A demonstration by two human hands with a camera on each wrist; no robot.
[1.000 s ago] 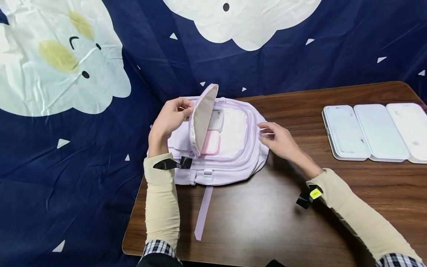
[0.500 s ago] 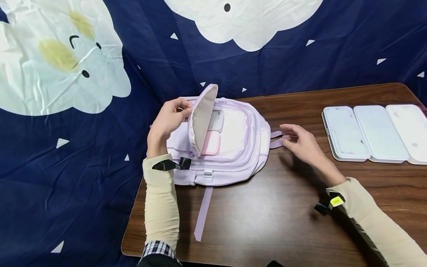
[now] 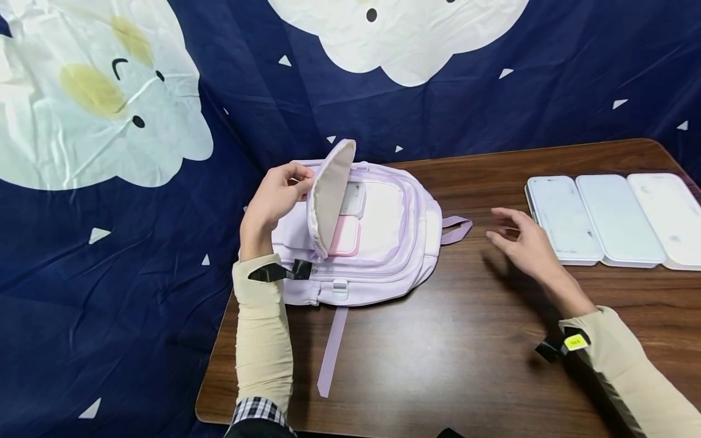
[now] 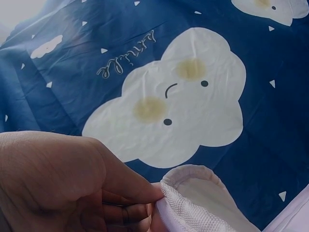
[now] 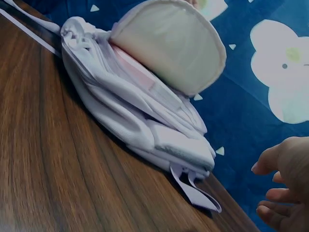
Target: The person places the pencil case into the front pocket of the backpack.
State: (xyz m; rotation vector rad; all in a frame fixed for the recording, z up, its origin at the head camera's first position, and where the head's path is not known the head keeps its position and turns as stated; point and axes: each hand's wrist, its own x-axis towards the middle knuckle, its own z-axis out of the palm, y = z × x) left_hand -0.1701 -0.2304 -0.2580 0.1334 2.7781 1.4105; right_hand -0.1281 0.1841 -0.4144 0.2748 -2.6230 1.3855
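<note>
Beyond both hands hangs a navy cloth [image 3: 241, 67], creased in places and scattered with small white triangles [image 3: 99, 235]. A large yellow-cheeked cloud [image 3: 170, 134] spreads to the left of the left hand; a white cloud [image 3: 405, 36] sits past the gap between the hands. Thin lettering [image 4: 126, 58] runs across the cloth ahead of the left hand. Beneath the hands lies the worktop [image 3: 493, 176] — brown, wood-grained, round-cornered — with a pale sheen [image 3: 421, 347] between the forearms.

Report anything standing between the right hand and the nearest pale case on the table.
Nothing visible stands between the right hand and the leftmost pale case; in the head view they appear side by side, contact unclear. The purple strap loop lies on the hand's other side.
</note>
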